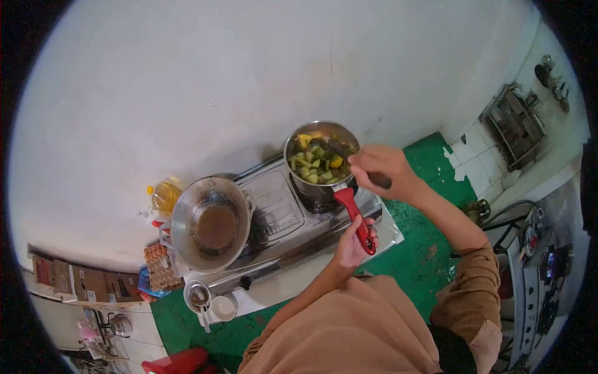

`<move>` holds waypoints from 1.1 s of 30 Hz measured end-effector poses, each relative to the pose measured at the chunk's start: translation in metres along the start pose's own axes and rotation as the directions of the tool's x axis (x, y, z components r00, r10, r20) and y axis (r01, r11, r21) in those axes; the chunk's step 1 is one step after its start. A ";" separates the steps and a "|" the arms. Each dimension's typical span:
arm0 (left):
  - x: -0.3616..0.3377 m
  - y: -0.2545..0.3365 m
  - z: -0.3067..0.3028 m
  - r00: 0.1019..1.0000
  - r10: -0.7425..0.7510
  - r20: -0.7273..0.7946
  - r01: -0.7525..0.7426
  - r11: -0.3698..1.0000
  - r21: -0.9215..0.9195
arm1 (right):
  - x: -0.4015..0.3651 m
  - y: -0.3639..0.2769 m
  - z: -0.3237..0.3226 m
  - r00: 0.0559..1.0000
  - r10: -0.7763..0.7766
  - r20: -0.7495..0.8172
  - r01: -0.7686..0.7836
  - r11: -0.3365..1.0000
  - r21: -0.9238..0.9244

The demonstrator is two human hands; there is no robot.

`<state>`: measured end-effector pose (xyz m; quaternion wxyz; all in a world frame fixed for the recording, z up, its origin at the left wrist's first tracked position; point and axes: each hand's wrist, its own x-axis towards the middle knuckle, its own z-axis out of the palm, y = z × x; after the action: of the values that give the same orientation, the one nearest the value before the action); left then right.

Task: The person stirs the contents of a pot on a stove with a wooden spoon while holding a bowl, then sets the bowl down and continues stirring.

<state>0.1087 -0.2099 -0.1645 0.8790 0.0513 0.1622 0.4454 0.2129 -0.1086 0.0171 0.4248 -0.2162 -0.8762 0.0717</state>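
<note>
Two pans stand on a steel stove against a pale wall. At far left, behind an egg tray and an oil bottle, a wok with a darkened bottom occupies the left burner. A strainer and a small cup lie in front of it.

On the right burner stands the saucepan, filled with cut green and yellow vegetable pieces. Its red handle points toward the person.

The left hand is closed round the near end of that handle, fingers wrapped, steadying the pan. The right hand, above the pan's right rim, is pinched shut on the dark shaft of a utensil, whose head dips among the pieces.

The step in hand appears to be stirring the contents while the pan is braced. The next move probably calls for a sweep of the utensil along the pan wall, with a firm left-hand grip so that the pan neither slides on the burner nor tips, and with the pieces held below the rim.
</note>
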 end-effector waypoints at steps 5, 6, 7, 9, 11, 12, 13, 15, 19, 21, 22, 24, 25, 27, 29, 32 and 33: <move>-0.004 0.001 0.010 0.996 -0.021 -0.091 0.020 1.000 -0.017 | -0.022 -0.020 -0.011 0.932 -0.238 0.274 0.267 0.961 -0.074; -0.002 0.000 0.010 0.996 -0.021 -0.091 0.020 1.000 -0.017 | -0.025 -0.026 -0.016 0.907 -0.225 0.355 0.271 0.959 -0.083; 0.000 -0.003 0.012 0.988 0.015 -0.155 -0.019 0.999 -0.027 | -0.026 -0.031 -0.021 0.908 -0.224 0.354 0.270 0.959 -0.083; 0.000 -0.004 0.011 0.974 0.047 -0.219 -0.056 0.998 -0.035 | -0.025 -0.038 -0.030 0.863 -0.230 0.450 0.311 0.943 -0.115; -0.003 -0.001 0.006 0.999 0.033 -0.003 -0.033 0.999 -0.016 | -0.025 -0.035 -0.040 0.908 -0.192 0.373 0.245 0.965 -0.100; -0.003 0.000 0.005 1.000 0.031 -0.002 -0.031 0.999 -0.016 | -0.023 -0.033 -0.043 0.943 -0.152 0.296 0.182 0.980 -0.077; -0.002 0.000 0.004 1.000 0.008 -0.003 -0.008 1.000 -0.015 | -0.021 -0.030 -0.043 0.943 -0.151 0.297 0.181 0.980 -0.078; -0.002 0.001 0.006 1.000 -0.014 -0.003 0.014 1.000 -0.014 | -0.017 -0.024 -0.042 0.988 -0.066 0.141 0.078 0.994 -0.077; -0.004 0.001 0.009 0.999 -0.002 -0.048 0.002 1.000 0.005 | -0.013 -0.015 -0.035 0.974 0.104 0.204 -0.133 0.982 0.133; -0.004 0.000 0.008 0.999 0.016 -0.034 -0.015 1.000 0.012 | -0.010 -0.010 -0.030 0.969 0.131 0.208 -0.172 0.966 0.194; -0.004 0.000 0.008 0.999 0.012 -0.038 -0.012 1.000 0.004 | -0.009 -0.006 -0.028 0.964 0.158 0.215 -0.211 0.944 0.254; -0.004 0.000 0.008 0.999 0.009 -0.043 -0.010 1.000 -0.006 | -0.003 0.004 -0.029 0.949 0.171 0.265 -0.248 0.923 0.294; -0.004 0.000 0.008 0.999 0.008 -0.045 -0.008 1.000 -0.009 | 0.000 0.009 -0.030 0.932 0.182 0.312 -0.286 0.901 0.328; -0.004 0.000 0.008 0.999 0.006 -0.045 -0.007 1.000 -0.010 | 0.002 0.024 -0.029 0.917 0.178 0.357 -0.311 0.878 0.363; -0.003 -0.001 0.008 0.999 0.018 -0.048 -0.018 1.000 0.009 | 0.004 0.040 -0.025 0.900 0.172 0.401 -0.339 0.854 0.396; -0.002 -0.001 0.006 0.999 0.013 -0.050 -0.013 1.000 0.005 | 0.007 0.059 -0.014 0.866 0.125 0.485 -0.367 0.817 0.445; -0.002 -0.001 0.006 0.999 0.014 -0.052 -0.014 1.000 0.004 | 0.009 0.063 -0.010 0.846 0.140 0.515 -0.411 0.787 0.460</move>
<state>0.1107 -0.2118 -0.1591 0.8713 0.0423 0.1853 0.4524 0.2356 -0.0484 0.0105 0.2362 -0.1902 -0.8485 0.4337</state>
